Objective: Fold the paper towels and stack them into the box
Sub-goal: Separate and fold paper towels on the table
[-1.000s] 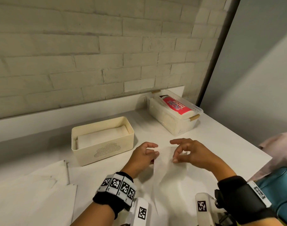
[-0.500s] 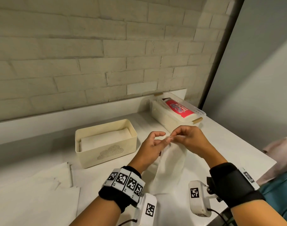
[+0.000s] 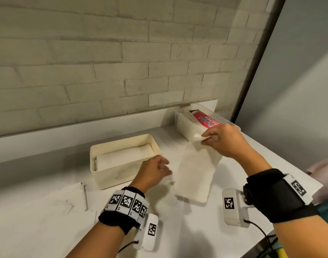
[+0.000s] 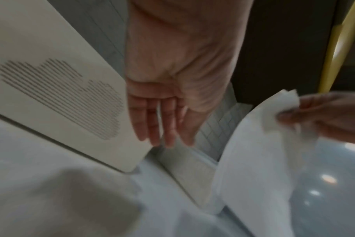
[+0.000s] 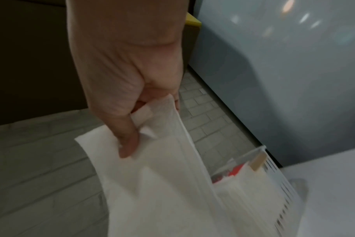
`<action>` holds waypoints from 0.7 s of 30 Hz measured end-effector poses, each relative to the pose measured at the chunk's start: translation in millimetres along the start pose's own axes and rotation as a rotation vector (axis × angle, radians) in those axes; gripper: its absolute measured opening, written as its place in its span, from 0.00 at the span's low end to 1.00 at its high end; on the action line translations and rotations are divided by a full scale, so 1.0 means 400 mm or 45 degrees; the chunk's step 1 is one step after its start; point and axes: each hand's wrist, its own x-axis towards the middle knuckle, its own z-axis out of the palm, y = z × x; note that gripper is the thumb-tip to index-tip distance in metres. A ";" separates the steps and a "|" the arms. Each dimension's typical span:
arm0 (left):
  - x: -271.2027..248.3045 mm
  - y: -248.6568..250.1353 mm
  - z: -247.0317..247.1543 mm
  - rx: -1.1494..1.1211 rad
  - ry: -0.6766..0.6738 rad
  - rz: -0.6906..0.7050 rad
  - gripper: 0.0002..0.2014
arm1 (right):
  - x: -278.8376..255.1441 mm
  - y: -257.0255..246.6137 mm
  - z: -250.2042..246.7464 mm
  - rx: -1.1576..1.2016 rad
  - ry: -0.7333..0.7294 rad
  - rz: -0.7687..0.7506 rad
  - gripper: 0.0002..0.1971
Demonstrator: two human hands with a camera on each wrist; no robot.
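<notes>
— Blurring hides what?
— Left hand [image 3: 153, 171] edges; its fingers [image 4: 152, 123] hang straight, holding nothing, beside the towel [image 3: 195, 172].
— Texture?
— Soft, white, folded long, hanging to the table [image 3: 196, 229].
— Who grips it?
— Right hand [image 3: 221, 140] pinches its top corner, right of the cream box [image 3: 111, 177], which holds 1 stack.

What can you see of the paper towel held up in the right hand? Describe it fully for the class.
The paper towel is white, thin and soft-looking, folded into a long strip of doubled layers. The right hand pinches its top end, where loose corners stick out, between thumb and fingers. The strip hangs slanting down, its lower end at the white table. The left hand, fingers straight, is close beside it; contact cannot be told.
</notes>
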 end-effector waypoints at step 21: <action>0.003 -0.144 0.012 0.902 -0.033 -0.435 0.21 | -0.018 -0.023 0.016 -0.186 -0.289 0.020 0.07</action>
